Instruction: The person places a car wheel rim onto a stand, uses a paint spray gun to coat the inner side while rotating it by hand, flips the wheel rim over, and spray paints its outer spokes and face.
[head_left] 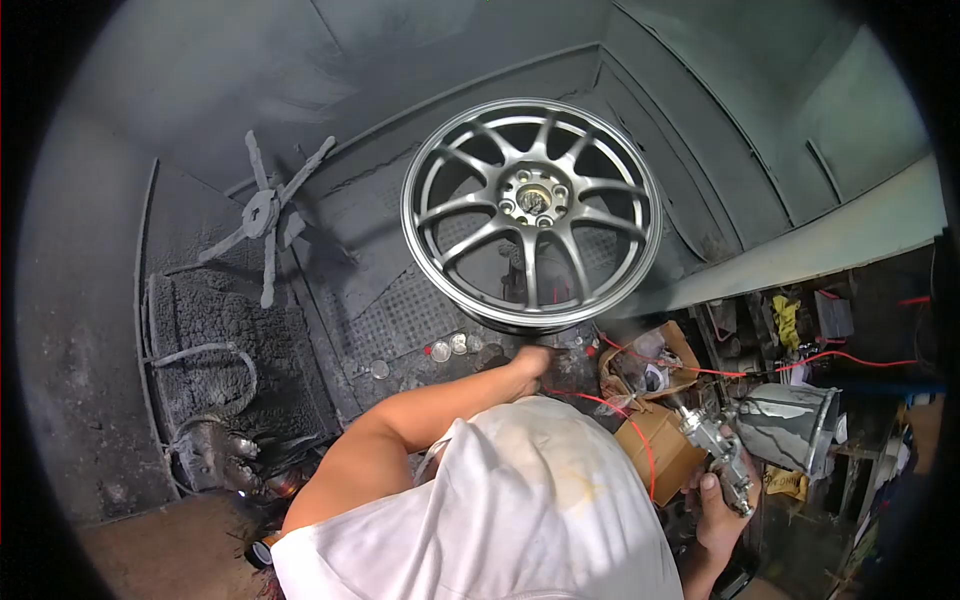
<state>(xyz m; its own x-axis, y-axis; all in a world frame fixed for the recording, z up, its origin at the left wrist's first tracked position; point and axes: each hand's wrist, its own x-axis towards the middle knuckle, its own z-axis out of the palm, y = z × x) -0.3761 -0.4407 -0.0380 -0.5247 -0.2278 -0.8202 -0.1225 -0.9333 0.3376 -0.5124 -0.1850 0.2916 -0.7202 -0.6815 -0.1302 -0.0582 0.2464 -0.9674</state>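
A silver multi-spoke car wheel rim [532, 232] faces up in front of me. My left hand [534, 360] is at the rim's near lower edge; its fingers are hidden, so I cannot tell whether it touches or grips. On the right side my right hand [722, 505] is wrapped round a metal spray gun [718, 450]. The gun's nozzle points up and to the left, with a faint haze by it. Between the gun and the rim stands an open cardboard box [672, 375] with plastic inside.
A star-shaped metal stand [262, 215] is at the left. Grey booth walls [700, 110] surround the rim. A red hose [840, 354] runs across the right side. A grey-stained metal bucket [785, 425] lies near cluttered shelves. Several small round lids [441, 351] lie on the floor.
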